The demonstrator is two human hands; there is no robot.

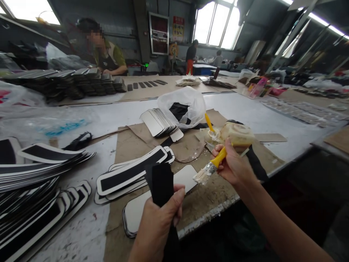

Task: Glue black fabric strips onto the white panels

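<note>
Workshop table point(231, 103), with a brush point(210, 168) and a strip point(163, 183) in hand

Bright windows point(216, 23) stand behind, and at the far left a co-worker point(117, 60) is beyond piles of dark pieces point(89, 82). Near us, brown card point(117, 225) covers part of the white top. Our left hand point(163, 218) is closed round the black strip; whether it is one or several, we cannot tell. It stands up in front of pale boards point(139, 207) lying on the card. Our right hand point(231, 160) grips the brush by its yellow handle, bristles pointing down and left near the boards' far end, metal collar smeared white. Left of the boards lie black-centred panels point(133, 169), with a bigger stack point(29, 163) further left. Beyond, we see fanned plates point(154, 122) beside a plastic bag point(196, 102), and a second brush point(208, 122) tilted beside a cloudy tub point(240, 134).
</note>
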